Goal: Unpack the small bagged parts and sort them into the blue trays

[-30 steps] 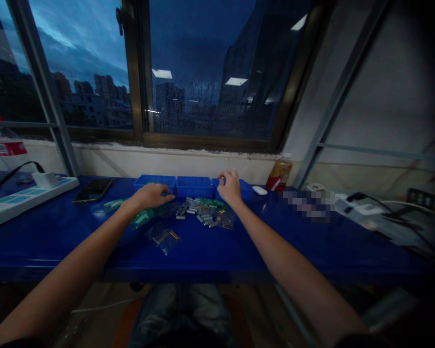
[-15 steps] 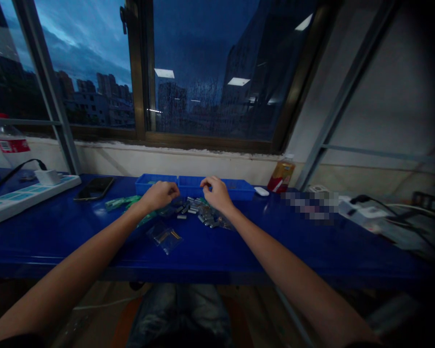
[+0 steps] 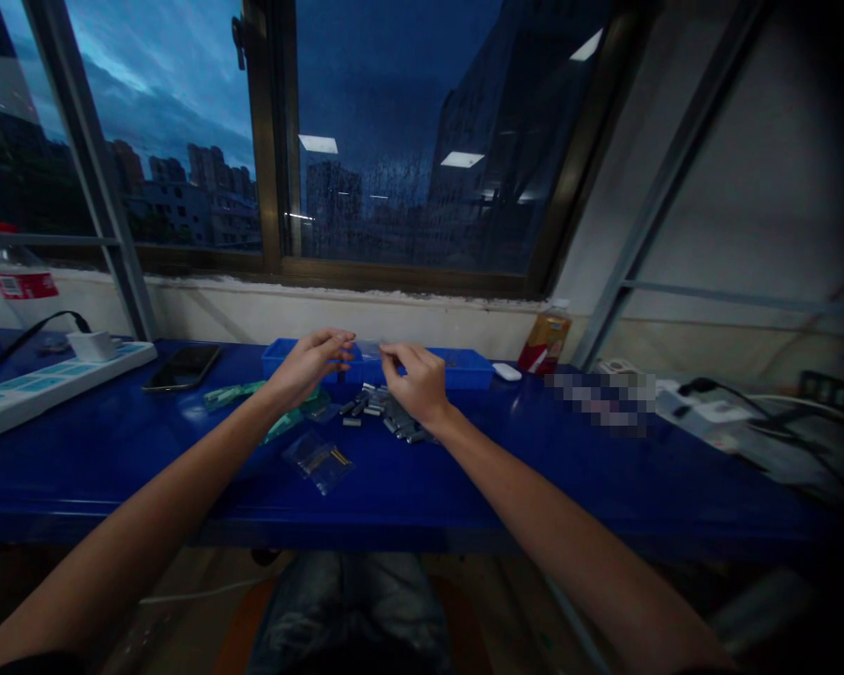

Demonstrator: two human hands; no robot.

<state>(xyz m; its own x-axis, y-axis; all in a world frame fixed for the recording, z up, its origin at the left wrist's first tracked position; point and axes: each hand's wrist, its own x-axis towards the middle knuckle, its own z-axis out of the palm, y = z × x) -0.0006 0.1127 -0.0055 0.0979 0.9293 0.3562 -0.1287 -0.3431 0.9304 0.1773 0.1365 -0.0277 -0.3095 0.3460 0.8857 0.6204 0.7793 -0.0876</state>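
Note:
A small clear plastic bag (image 3: 369, 350) hangs over the blue trays, pinched by my right hand (image 3: 416, 382) between thumb and fingers. Beside the bag's left side is my left hand (image 3: 313, 364), fingers apart; whether its fingertips touch the bag is hard to make out. Below the hands lies a loose pile of short metal cylinders (image 3: 399, 424), partly covered by my right hand. Nearer the front, a clear bag with gold-coloured pins (image 3: 322, 461) rests flat. Green packets (image 3: 281, 427) lie under and left of my left wrist.
Blue trays (image 3: 470, 368) line the back of the blue table (image 3: 203, 478). To the left are a phone (image 3: 183, 367), a power strip (image 3: 63, 382) and a bottle (image 3: 22, 281). A white mouse-like object (image 3: 507, 372) and a drink bottle (image 3: 545, 339) stand right, before the window.
A clear plastic bag now shows between my hands, in my right fingers. My left hand has risen slightly and its fingers have spread. My right hand has turned inward.

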